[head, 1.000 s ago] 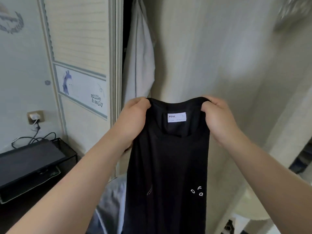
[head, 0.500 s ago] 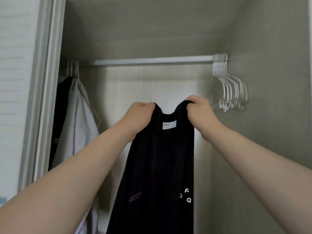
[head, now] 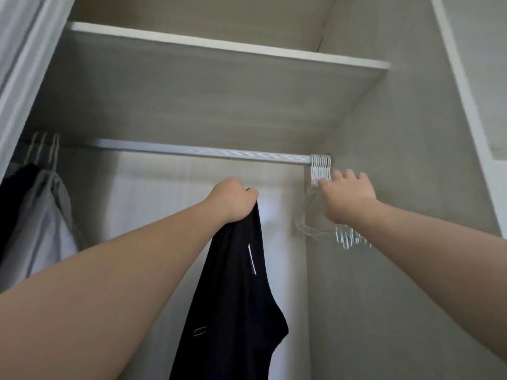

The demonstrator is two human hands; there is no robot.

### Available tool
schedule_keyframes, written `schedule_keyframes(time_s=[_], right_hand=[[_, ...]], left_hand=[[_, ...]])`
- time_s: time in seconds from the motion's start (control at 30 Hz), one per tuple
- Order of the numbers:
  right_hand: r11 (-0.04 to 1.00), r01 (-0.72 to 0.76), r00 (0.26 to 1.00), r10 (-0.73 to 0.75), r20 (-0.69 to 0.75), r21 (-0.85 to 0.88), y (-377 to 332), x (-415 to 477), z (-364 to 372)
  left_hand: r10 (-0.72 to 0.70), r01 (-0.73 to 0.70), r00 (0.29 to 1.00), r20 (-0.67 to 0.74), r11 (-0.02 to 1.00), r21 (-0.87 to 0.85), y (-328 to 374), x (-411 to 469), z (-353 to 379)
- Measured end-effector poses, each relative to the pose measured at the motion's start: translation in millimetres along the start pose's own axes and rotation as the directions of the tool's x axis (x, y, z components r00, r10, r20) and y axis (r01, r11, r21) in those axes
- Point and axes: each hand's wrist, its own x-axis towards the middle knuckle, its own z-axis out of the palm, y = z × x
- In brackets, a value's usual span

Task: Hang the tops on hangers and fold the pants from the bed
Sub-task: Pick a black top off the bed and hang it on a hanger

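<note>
1. While it hangs from the left hand (head: 233, 200), the black top (head: 233, 297) drops in a long, narrow drape before the wardrobe's pale back wall, below the rail (head: 192, 152).
2. Its cloth is plain black, with a thin white strip just under the grip and a small outlined mark lower down.
3. The left hand's fingers are curled tight round the bunched upper edge.
4. The right hand (head: 348, 198) is spread, fingers straight, thumb touching the necks of the white hangers (head: 319, 165) clustered at the rail's right end.
5. A grey garment (head: 46, 215) hangs at the rail's left end.
</note>
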Motion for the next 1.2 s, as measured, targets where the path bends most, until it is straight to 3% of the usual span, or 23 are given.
schedule_keyframes(time_s=[0.23,0.4,0.57,0.7,0.8,0.93,1.03,1.1,1.2], right_hand=[[0.999,-0.025,0.997,0.027,-0.070,0.028,18.3,5.3,19.2],[0.981,-0.077,0.990,0.097,-0.105,0.179,22.0,11.1,22.1],[0.984,-0.094,0.988,0.112,-0.111,0.153,18.9,13.9,19.1],[0.920,-0.139,0.973,0.196,-0.123,0.366,15.1,11.9,14.4],[0.699,-0.212,0.936,0.347,-0.065,0.682,12.0,0.8,9.1],[0.246,-0.166,0.883,0.468,0.033,0.955,4.4,-35.2,3.7],[-0.097,-0.041,0.853,0.516,0.086,0.994,-1.1,-76.7,-3.0],[-0.267,0.041,0.830,0.545,0.116,0.963,-7.3,-107.8,-6.1],[-0.567,0.015,0.886,0.389,0.252,0.823,-12.7,-139.0,-19.4]], left_hand=[[0.000,0.000,1.000,-0.002,1.000,0.021,-7.6,0.1,-2.7],[-0.007,0.007,1.000,0.015,1.000,0.027,-16.4,-6.5,-5.4],[-0.023,0.023,1.000,0.016,0.999,0.032,-24.6,-13.1,-6.4],[-0.025,0.025,1.000,0.013,0.999,0.024,-26.8,-15.7,-1.6],[-0.038,0.039,0.999,-0.005,0.999,0.022,-25.5,-20.0,4.7],[-0.033,0.035,0.998,-0.061,0.999,0.042,-18.5,-35.7,4.5],[-0.042,0.050,0.992,-0.115,0.997,0.060,-8.5,-51.9,-4.7],[-0.049,0.062,0.987,-0.153,0.995,0.077,0.2,-64.4,-14.0],[-0.056,0.080,0.981,-0.186,0.989,0.125,17.5,-88.6,-28.0]])
